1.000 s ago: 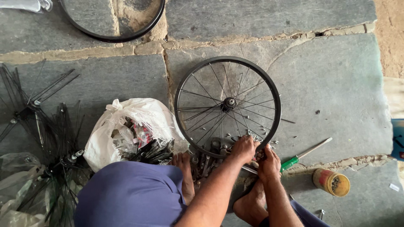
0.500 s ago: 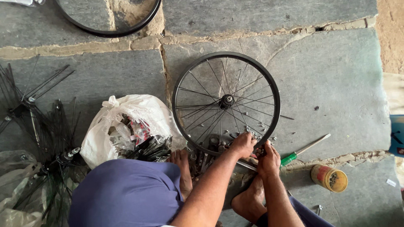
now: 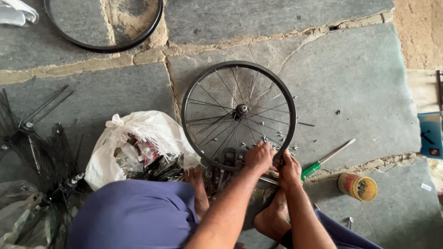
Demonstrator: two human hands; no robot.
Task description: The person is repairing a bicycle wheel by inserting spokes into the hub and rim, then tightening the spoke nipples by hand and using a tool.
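While the person squats on the stone slab floor point(image 3: 360, 78), both hands are down at the near edge of a black spoked bicycle wheel point(image 3: 238, 113) that lies flat on the slabs right in front of their bare feet. Left hand point(image 3: 258, 157) sits on the rim at the bottom of the wheel, fingers curled in toward the spokes, though I honestly can't tell if they're pinching a spoke or just resting there. Right hand point(image 3: 290, 168) is just beside it, touching the rim a bit further right, fingers bent and close together, and again what exactly they're clamped on is hidden. Little silver spoke nipples point(image 3: 295, 147) are scattered on the stone around the right side of the wheel. A green-handled screwdriver point(image 3: 325, 160) lies just right of the right hand, and a small yellow tin point(image 3: 357, 186) with bits inside stands a little further out. On the left, a white plastic bag point(image 3: 134, 143) stuffed with parts sits near the left foot, with a pile of black spokes and hubs point(image 3: 41, 152) beyond it. Another black rim point(image 3: 104, 27) lies up at the top, well apart from everything.
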